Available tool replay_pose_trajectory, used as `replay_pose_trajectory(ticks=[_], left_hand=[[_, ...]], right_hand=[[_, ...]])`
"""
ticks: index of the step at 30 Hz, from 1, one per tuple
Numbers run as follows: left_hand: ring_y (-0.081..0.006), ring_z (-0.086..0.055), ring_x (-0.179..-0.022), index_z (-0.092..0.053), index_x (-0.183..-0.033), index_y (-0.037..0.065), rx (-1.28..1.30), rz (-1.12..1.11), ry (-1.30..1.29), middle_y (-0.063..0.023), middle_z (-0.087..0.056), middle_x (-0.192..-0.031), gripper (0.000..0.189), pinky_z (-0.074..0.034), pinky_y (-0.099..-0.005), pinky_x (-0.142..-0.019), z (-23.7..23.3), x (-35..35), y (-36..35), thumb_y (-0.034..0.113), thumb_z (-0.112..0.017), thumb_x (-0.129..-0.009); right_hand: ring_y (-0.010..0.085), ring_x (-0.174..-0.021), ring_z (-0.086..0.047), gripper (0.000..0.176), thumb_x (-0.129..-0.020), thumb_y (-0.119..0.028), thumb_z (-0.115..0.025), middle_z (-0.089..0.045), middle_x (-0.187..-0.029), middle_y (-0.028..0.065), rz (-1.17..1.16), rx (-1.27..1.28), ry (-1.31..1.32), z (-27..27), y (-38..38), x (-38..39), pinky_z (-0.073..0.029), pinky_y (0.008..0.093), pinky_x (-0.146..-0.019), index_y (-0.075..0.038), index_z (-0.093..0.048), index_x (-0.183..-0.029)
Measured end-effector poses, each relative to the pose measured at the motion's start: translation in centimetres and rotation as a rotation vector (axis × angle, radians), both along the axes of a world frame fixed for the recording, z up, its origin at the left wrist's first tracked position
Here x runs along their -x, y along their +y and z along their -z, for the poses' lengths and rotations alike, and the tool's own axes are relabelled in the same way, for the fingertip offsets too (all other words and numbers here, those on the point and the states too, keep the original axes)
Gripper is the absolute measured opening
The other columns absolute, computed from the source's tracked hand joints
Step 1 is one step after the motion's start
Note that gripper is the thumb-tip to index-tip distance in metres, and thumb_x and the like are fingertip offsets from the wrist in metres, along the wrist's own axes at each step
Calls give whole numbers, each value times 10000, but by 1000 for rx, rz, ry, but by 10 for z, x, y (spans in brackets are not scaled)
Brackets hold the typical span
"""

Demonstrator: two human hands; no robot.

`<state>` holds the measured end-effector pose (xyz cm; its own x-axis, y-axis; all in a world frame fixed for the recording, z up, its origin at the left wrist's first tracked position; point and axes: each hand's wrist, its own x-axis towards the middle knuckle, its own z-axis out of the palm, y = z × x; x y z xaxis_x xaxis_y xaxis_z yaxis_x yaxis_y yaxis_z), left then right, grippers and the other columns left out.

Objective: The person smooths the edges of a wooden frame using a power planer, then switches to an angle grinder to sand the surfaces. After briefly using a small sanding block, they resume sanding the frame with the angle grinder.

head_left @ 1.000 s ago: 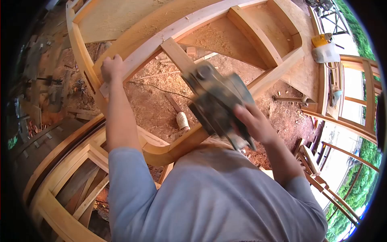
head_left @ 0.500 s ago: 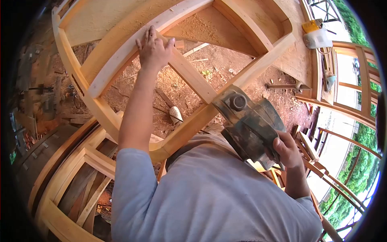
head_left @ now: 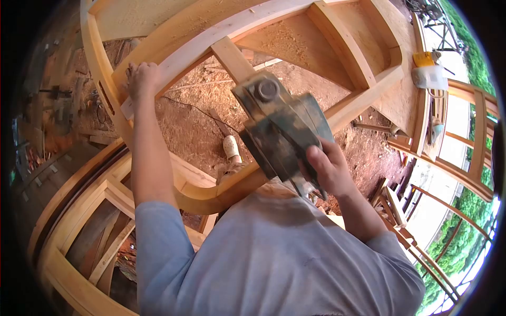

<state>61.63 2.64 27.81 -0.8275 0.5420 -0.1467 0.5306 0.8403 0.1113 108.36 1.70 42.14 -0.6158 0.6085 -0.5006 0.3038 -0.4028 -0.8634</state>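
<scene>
My right hand [head_left: 331,167] is wrapped round the rear handle of a worn, dark green electric planer [head_left: 287,131]. The planer is in front of my chest, over the near curved rail and the short cross-piece [head_left: 232,59] of a wooden frame. A round knob shows on its top, and its underside is hidden. My left hand [head_left: 141,81] is at the left end of the pale curved rail [head_left: 184,50], its fingers bent over the wood by the slotted side rail [head_left: 101,79]. Part of its grip is hidden.
A second wooden frame [head_left: 58,258] stands at lower left. Wood shavings lie on the dirt floor [head_left: 195,126], where a shoe [head_left: 230,147] and a thin cord show. A yellow container [head_left: 423,59] and a whitish translucent container [head_left: 429,77] are at upper right, near more timber frames.
My left hand has slid left and toward me along the pale rail, its fingers now bent. My right hand has brought the planer left and farther forward over the frame.
</scene>
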Motion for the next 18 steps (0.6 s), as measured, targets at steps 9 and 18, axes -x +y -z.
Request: replay_pose_trajectory(ticks=[9, 18], left_hand=[[-296, -252, -1492, -560, -1362, 40, -119, -9, 70, -134, -273, -1613, 541, -141, -561, -1206, 13, -3, 0, 310, -293, -976], [-345, -354, -1433, -614, -1295, 47, 69, 242, 69, -172, -349, -1568, 489, -222, -510, -1195, 31, 26, -5, 308, -353, -975]], right_hand=[[115, -483, -550, 555, -968, -522, -563, -551, -562, 32, -6, -170, -142, -9, 76, 135, -437, 290, -468, 6, -633, -814], [172, -491, -593, 632, -910, -600, -564, -576, -516, 65, -52, -378, -89, 8, 133, 222, -485, 345, -532, -8, -690, -729]])
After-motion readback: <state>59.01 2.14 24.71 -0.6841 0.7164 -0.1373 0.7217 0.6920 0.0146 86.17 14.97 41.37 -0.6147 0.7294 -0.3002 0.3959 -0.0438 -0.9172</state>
